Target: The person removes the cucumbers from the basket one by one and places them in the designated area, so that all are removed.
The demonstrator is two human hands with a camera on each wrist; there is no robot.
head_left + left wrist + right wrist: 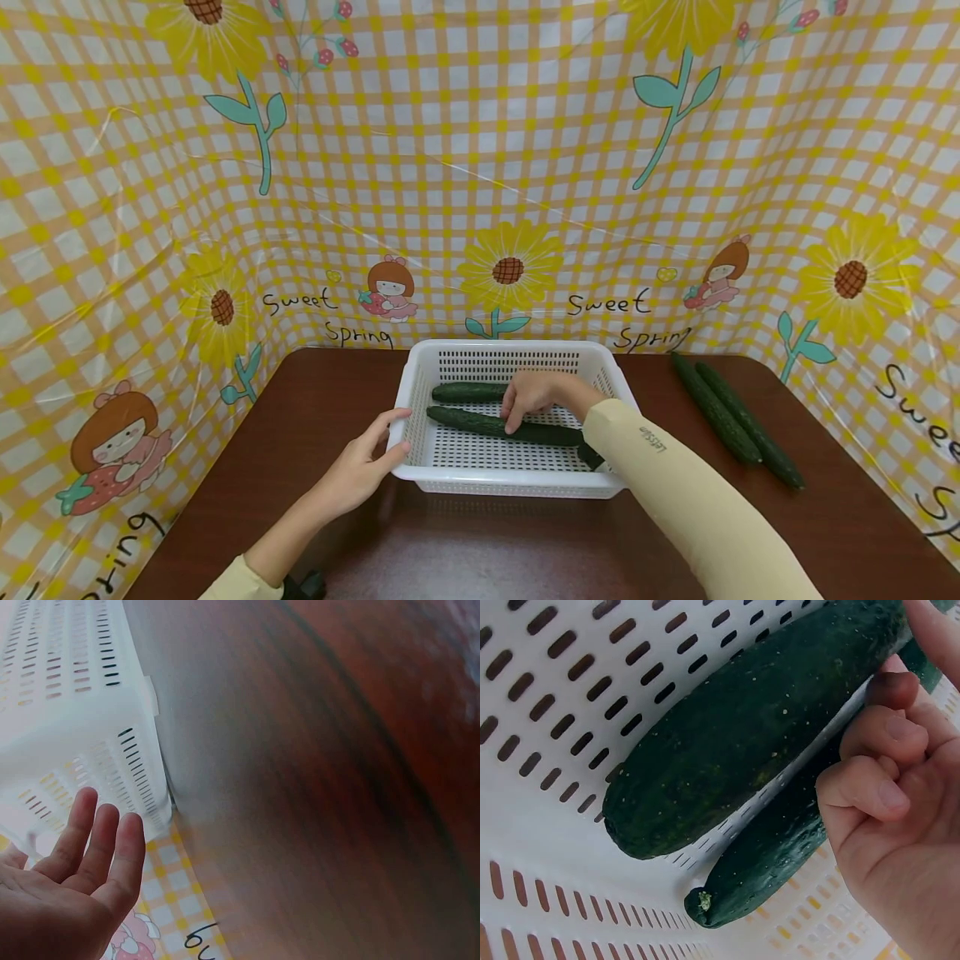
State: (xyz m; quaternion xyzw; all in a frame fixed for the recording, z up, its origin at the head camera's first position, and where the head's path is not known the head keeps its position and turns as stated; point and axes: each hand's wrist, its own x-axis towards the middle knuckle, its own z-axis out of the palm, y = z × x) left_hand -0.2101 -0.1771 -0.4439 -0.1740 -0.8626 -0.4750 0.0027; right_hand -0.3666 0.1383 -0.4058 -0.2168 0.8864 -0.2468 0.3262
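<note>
In the head view, a white plastic basket [513,489] with slotted sides stands on the table. My right hand [531,396] reaches into it and pinches a long dark green cucumber [468,421] near its middle. Behind that one lies a second cucumber [468,392], partly covered by the hand. The right wrist view shows the thumb and index finger at the nearer cucumber [735,742], with the other fingers [866,787] curled in. My left hand [360,467] is at the basket's left rim, thumb and index fingertip on it; its other fingers [109,847] extend loosely beside the outer wall.
Two more cucumbers [716,408] lie side by side on the brown table [345,375], right of the basket. A checked cloth [450,208] with sunflowers hangs round the back and sides. Something black [590,455] shows by the right wrist.
</note>
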